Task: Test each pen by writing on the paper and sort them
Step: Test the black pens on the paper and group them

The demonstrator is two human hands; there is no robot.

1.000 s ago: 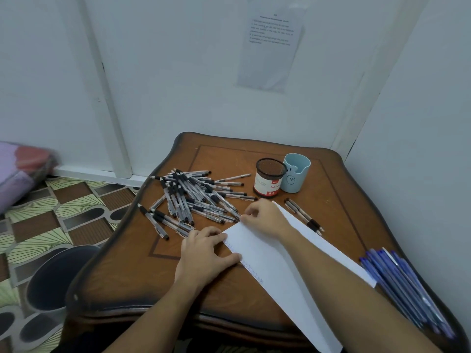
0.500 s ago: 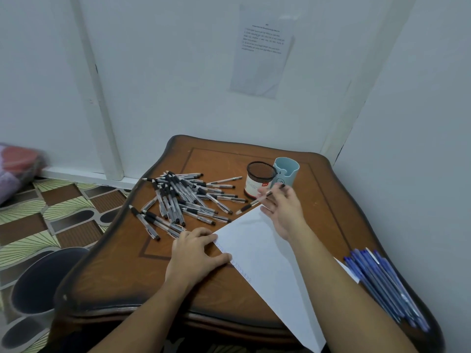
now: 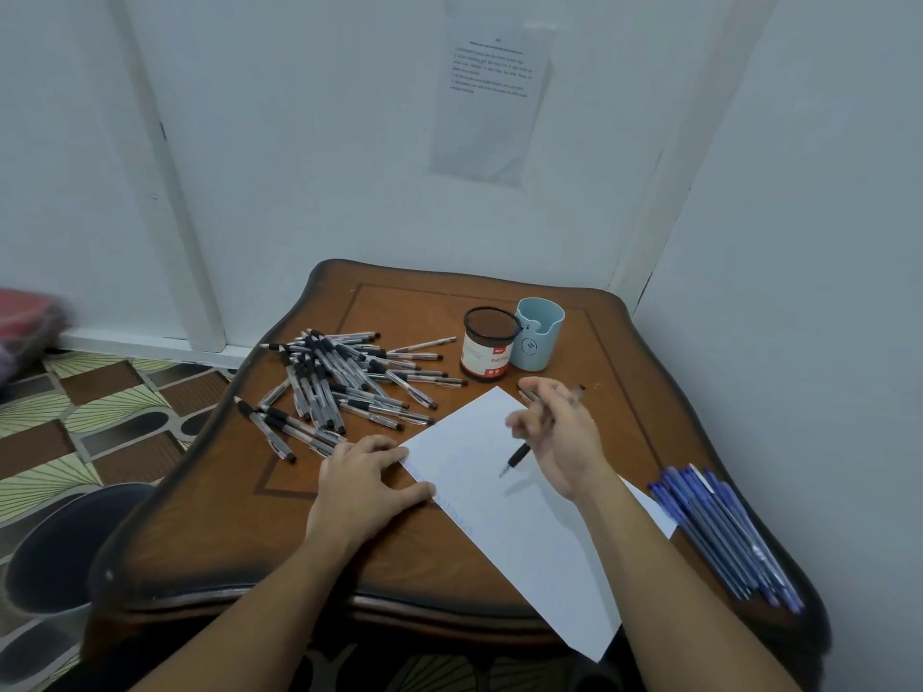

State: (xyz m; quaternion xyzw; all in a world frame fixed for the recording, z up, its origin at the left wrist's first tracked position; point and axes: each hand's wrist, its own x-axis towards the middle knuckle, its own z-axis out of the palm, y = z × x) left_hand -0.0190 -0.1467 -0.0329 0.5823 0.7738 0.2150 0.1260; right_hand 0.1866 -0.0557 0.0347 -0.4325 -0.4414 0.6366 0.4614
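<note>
Fingers [image 3: 547, 409] of your right hand [image 3: 567, 444] pinch a pen [image 3: 519, 456], tip just above the paper [image 3: 499, 521] your left hand [image 3: 359, 484] pins flat — few scribbles [image 3: 449, 511] yet, so that black pile [image 3: 339, 387] looks mostly untested.

Black pens [image 3: 344, 387]: heap at 10 o'clock, too many to count
Blue pens [image 3: 724, 531]: bundle at 4 o'clock, count unclear
Held pen [image 3: 519, 457]: one
Cups [image 3: 539, 342]: two at 12 o'clock
Paper [image 3: 499, 516]: one sheet

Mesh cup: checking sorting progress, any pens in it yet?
Empty, it seems: the mesh cup stands upright and nothing sticks up above its rim.
</note>
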